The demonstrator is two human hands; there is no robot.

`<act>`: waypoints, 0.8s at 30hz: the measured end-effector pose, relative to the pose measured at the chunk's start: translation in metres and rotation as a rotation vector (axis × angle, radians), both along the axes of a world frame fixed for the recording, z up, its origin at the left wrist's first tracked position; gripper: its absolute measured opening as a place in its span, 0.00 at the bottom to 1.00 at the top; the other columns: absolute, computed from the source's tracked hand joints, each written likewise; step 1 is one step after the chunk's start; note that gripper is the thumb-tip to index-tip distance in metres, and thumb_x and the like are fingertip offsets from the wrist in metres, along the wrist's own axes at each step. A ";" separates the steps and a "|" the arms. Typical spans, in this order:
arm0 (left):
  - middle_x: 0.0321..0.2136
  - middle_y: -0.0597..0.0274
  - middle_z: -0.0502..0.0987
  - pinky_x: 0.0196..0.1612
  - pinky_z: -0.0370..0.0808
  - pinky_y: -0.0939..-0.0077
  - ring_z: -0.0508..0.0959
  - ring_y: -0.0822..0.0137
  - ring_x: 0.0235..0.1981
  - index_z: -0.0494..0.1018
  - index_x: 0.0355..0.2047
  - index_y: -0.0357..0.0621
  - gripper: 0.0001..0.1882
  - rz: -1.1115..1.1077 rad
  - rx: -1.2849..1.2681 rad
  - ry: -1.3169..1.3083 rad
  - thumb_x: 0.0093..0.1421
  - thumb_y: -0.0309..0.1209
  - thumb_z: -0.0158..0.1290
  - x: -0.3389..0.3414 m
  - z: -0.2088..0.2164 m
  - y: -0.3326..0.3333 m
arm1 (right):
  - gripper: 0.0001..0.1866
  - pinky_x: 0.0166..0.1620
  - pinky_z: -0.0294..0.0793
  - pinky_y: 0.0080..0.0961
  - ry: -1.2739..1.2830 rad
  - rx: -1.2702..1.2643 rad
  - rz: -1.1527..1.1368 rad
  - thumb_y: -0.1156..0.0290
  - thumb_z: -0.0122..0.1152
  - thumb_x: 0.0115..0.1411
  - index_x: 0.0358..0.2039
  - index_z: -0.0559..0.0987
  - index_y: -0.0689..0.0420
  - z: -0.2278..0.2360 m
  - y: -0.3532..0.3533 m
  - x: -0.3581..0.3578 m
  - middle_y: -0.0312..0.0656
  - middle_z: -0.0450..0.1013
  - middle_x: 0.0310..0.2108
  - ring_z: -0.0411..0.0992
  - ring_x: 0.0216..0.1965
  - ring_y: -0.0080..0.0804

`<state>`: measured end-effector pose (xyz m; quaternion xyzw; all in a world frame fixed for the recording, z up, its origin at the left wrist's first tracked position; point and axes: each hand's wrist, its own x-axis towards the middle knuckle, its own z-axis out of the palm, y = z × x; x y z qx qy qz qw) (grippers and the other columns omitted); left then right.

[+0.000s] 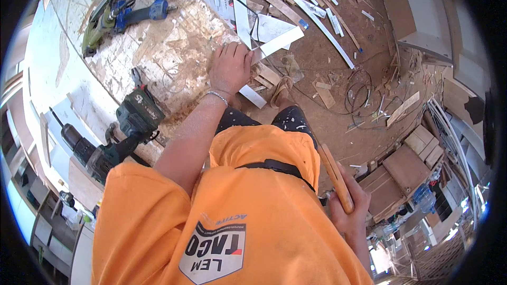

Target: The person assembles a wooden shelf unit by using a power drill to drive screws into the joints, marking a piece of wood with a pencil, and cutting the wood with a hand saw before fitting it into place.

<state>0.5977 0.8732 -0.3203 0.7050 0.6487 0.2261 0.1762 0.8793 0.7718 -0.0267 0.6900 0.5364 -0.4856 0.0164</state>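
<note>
My left hand [231,68] is at the corner of the worn workbench [182,37], its fingers bent and close together. The end of a white strip [279,42] meets its thumb side; what the fingers hold, if anything, is hidden. Another short white piece [253,96] shows below the wrist. By my right hip, my right hand [351,206] is closed around a long, smooth wooden handle [334,171]. The handle's far end passes beside my thigh, and I cannot make out a tool head on it.
A dark green cordless drill [138,113] lies left of my forearm. Farther up the bench is a blue and green air tool [137,15] with a black hose. White edging strips [322,24], offcuts [323,95] and a coiled cable [359,95] litter the floor. Brown boards [404,166] are stacked at right.
</note>
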 end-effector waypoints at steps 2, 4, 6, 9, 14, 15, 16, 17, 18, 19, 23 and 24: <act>0.34 0.53 0.74 0.47 0.68 0.57 0.75 0.52 0.41 0.72 0.35 0.43 0.08 -0.046 -0.007 0.038 0.65 0.33 0.54 0.003 0.001 0.003 | 0.31 0.47 0.78 0.35 0.049 0.015 -0.024 0.76 0.60 0.55 0.63 0.74 0.60 -0.032 0.013 -0.010 0.56 0.80 0.46 0.81 0.43 0.46; 0.34 0.53 0.74 0.47 0.68 0.57 0.75 0.52 0.40 0.72 0.34 0.42 0.08 -0.024 -0.007 0.052 0.65 0.34 0.54 0.000 -0.003 0.002 | 0.28 0.45 0.77 0.34 0.165 0.124 -0.071 0.73 0.60 0.55 0.59 0.77 0.59 -0.115 0.080 -0.069 0.56 0.80 0.41 0.80 0.38 0.47; 0.34 0.53 0.74 0.46 0.68 0.56 0.75 0.51 0.40 0.72 0.34 0.42 0.08 -0.011 -0.002 0.056 0.66 0.34 0.54 0.000 -0.002 0.006 | 0.27 0.45 0.77 0.33 0.150 0.208 -0.042 0.71 0.60 0.55 0.58 0.78 0.58 -0.133 0.103 -0.097 0.55 0.80 0.39 0.80 0.38 0.48; 0.34 0.53 0.74 0.46 0.68 0.56 0.74 0.50 0.39 0.71 0.34 0.42 0.09 -0.007 -0.018 0.063 0.66 0.34 0.54 0.002 -0.004 0.000 | 0.29 0.47 0.78 0.31 0.121 0.304 -0.013 0.74 0.60 0.54 0.59 0.78 0.56 -0.119 0.072 -0.077 0.53 0.81 0.39 0.81 0.40 0.48; 0.34 0.53 0.73 0.46 0.68 0.55 0.74 0.49 0.39 0.71 0.33 0.42 0.09 -0.005 -0.028 0.046 0.66 0.35 0.54 0.004 0.001 0.004 | 0.32 0.47 0.79 0.39 0.067 0.077 -0.041 0.75 0.59 0.55 0.63 0.74 0.53 -0.008 0.006 -0.001 0.56 0.80 0.44 0.81 0.41 0.51; 0.34 0.52 0.73 0.46 0.68 0.55 0.74 0.49 0.39 0.71 0.33 0.42 0.09 -0.007 -0.031 0.042 0.66 0.35 0.54 0.004 0.000 0.003 | 0.32 0.47 0.79 0.37 0.070 0.082 -0.025 0.75 0.58 0.54 0.63 0.75 0.54 -0.008 0.006 0.000 0.55 0.80 0.44 0.81 0.41 0.49; 0.34 0.52 0.73 0.46 0.68 0.55 0.74 0.49 0.39 0.70 0.33 0.42 0.10 -0.009 -0.033 0.039 0.66 0.35 0.54 0.004 -0.002 0.001 | 0.31 0.48 0.78 0.33 0.080 0.084 -0.011 0.76 0.58 0.54 0.62 0.76 0.57 -0.026 0.016 -0.007 0.55 0.81 0.43 0.82 0.42 0.44; 0.34 0.52 0.73 0.46 0.68 0.55 0.74 0.49 0.39 0.70 0.33 0.42 0.10 -0.032 -0.033 0.042 0.65 0.35 0.54 0.004 -0.002 0.001 | 0.31 0.48 0.78 0.32 0.120 0.129 -0.024 0.75 0.59 0.54 0.61 0.76 0.58 -0.059 0.027 -0.018 0.55 0.81 0.42 0.82 0.42 0.44; 0.34 0.52 0.73 0.46 0.68 0.55 0.74 0.49 0.39 0.70 0.33 0.42 0.10 -0.027 -0.034 0.042 0.65 0.35 0.54 0.003 -0.004 0.000 | 0.31 0.48 0.77 0.30 0.146 0.165 -0.017 0.75 0.60 0.53 0.61 0.76 0.59 -0.090 0.044 -0.035 0.55 0.81 0.42 0.82 0.41 0.43; 0.34 0.52 0.73 0.46 0.68 0.55 0.74 0.49 0.39 0.70 0.32 0.41 0.10 -0.033 -0.033 0.039 0.65 0.35 0.54 0.003 -0.005 0.000 | 0.32 0.47 0.78 0.31 0.192 0.244 -0.023 0.74 0.61 0.54 0.62 0.75 0.57 -0.125 0.061 -0.053 0.55 0.81 0.41 0.82 0.40 0.47; 0.33 0.52 0.73 0.45 0.68 0.55 0.74 0.49 0.39 0.69 0.32 0.41 0.10 0.018 -0.032 0.072 0.65 0.34 0.54 0.003 -0.003 0.004 | 0.33 0.48 0.78 0.34 0.161 0.172 0.016 0.74 0.62 0.54 0.64 0.73 0.53 -0.137 0.091 -0.084 0.56 0.80 0.44 0.81 0.42 0.51; 0.33 0.52 0.73 0.45 0.68 0.55 0.74 0.49 0.39 0.69 0.32 0.42 0.10 0.018 -0.053 0.077 0.65 0.34 0.54 0.004 -0.003 0.002 | 0.33 0.48 0.77 0.34 0.173 0.141 0.006 0.74 0.62 0.54 0.64 0.73 0.53 -0.133 0.088 -0.078 0.56 0.80 0.44 0.81 0.42 0.51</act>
